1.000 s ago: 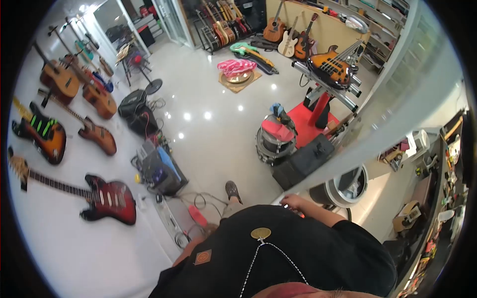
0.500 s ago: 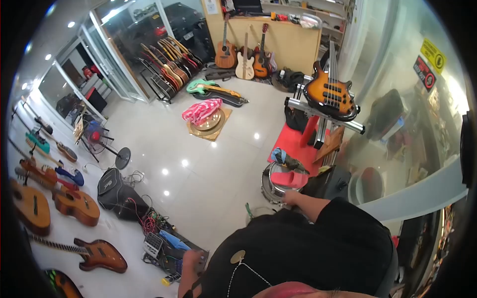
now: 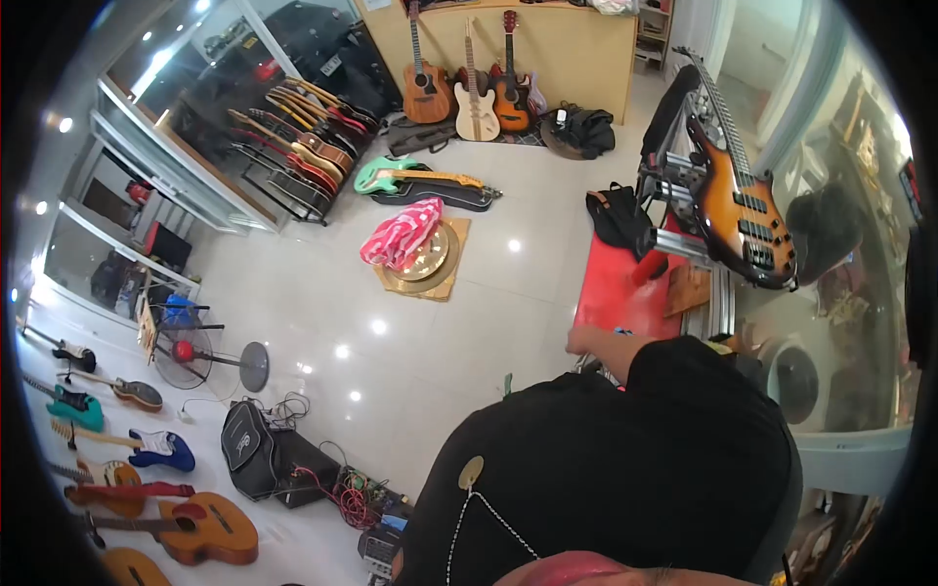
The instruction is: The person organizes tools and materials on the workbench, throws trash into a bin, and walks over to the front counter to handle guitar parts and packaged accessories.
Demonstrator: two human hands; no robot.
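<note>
My right hand [image 3: 583,340] reaches forward past my black shirt [image 3: 596,459]. It is small and blurred, so I cannot make out its fingers. Just below it, a bit of the chrome-rimmed drum [image 3: 588,364] shows; my arm and shirt hide most of it. Behind the hand lies a red mat [image 3: 611,293]. Of my left arm, only a sliver of skin [image 3: 398,564] appears at the bottom, beside a small mixer [image 3: 377,549]; its fingers are hidden.
A sunburst bass [image 3: 738,215] rests on a metal stand at right. Cymbals [image 3: 435,262] with a pink-and-white cloth [image 3: 403,234] lie on cardboard. Beyond is a green guitar [image 3: 379,176]. At left are a fan [image 3: 186,352], a black bag [image 3: 249,439], red cables [image 3: 357,503] and several guitars.
The view has shifted, turning to the right. The drum, with the pink slipper-like item and dark bundle on it, has gone behind my arm and shirt. My left hand has dropped mostly out of frame.
</note>
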